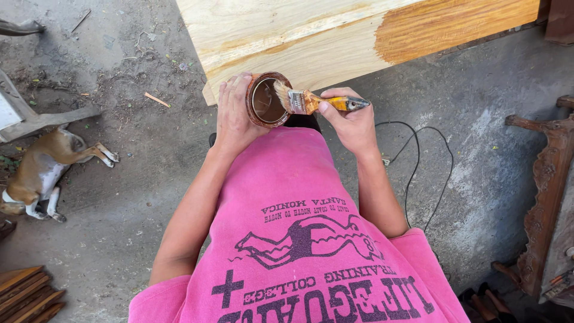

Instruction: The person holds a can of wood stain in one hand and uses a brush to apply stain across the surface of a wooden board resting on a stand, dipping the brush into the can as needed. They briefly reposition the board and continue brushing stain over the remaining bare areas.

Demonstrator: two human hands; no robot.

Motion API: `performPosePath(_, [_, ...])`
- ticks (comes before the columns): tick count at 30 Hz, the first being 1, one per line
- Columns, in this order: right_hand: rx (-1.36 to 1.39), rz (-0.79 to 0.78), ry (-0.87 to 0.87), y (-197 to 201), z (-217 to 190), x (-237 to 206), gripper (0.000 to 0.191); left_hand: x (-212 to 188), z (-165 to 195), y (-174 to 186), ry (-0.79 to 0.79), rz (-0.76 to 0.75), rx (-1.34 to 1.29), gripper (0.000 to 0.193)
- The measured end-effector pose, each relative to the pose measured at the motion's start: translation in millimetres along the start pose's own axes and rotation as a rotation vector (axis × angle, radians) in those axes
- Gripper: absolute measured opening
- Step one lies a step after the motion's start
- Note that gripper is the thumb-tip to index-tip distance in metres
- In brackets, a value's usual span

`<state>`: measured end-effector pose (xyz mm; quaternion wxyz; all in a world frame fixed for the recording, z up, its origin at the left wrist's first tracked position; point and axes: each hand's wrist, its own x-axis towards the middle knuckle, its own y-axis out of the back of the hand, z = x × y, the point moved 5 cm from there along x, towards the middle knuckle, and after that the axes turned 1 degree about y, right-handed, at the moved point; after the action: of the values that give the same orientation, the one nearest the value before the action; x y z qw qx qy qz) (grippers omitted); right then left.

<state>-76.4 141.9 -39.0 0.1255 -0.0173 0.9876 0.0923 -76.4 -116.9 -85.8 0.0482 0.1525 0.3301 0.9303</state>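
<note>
My left hand (pixel 233 110) grips a round can of brown wood stain (pixel 267 100), tilted so its open mouth faces me. My right hand (pixel 350 116) holds a paintbrush (pixel 311 101) by its stained orange handle, and the bristles dip into the can's opening. Both hands are in front of my pink shirt. Just beyond them lies a pale wooden panel (pixel 287 36); its right part (pixel 454 24) is coated in orange-brown stain, the left part is bare wood.
A tan and white dog (pixel 42 170) lies on the dirt floor at the left. A black cable (pixel 418 167) loops over the concrete at the right. A carved dark wood piece (pixel 547 197) stands at the right edge. Stacked wood strips (pixel 24 296) lie bottom left.
</note>
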Motion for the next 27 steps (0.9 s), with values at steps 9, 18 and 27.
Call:
performPosePath(9, [0.359, 0.174, -0.056, 38, 51, 4, 0.018, -11, -16, 7, 0.275, 0.056, -0.224, 0.113])
performPosePath(18, [-0.045, 0.329, 0.014, 63, 110, 33, 0.017, -23, -18, 17, 0.226, 0.127, -0.219, 0.117])
performPosePath(27, [-0.413, 0.472, 0.211, 51, 55, 35, 0.014, -5, -5, 25, 0.141, 0.097, -0.127, 0.114])
